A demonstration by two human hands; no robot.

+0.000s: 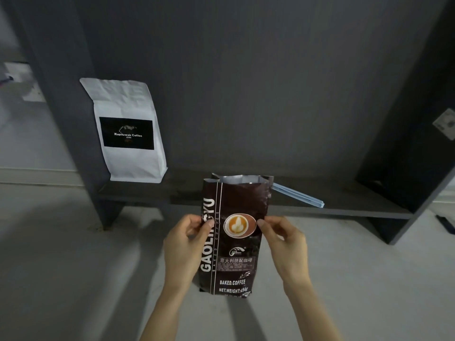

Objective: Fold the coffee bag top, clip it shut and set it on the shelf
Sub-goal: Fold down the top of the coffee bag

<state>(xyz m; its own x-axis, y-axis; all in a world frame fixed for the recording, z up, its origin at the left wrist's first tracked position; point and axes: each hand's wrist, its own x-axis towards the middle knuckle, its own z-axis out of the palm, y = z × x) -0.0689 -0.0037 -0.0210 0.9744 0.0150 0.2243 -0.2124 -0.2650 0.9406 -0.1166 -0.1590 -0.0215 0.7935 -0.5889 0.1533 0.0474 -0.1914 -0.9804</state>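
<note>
A dark brown coffee bag point(236, 262) with a latte picture and white lettering is held upright in front of the shelf point(344, 207). Its silver-lined top stands open and unfolded. My left hand point(183, 244) pinches the bag's left edge at mid height. My right hand point(283, 242) pinches the right edge at the same height. A long pale blue clip point(299, 195) lies on the shelf board just behind the bag's upper right corner, partly hidden by the bag.
A white coffee bag point(128, 129) with a black label stands on the shelf at the left, leaning on the dark back panel. Dark side panels point(413, 153) bound the shelf. Pale floor lies below.
</note>
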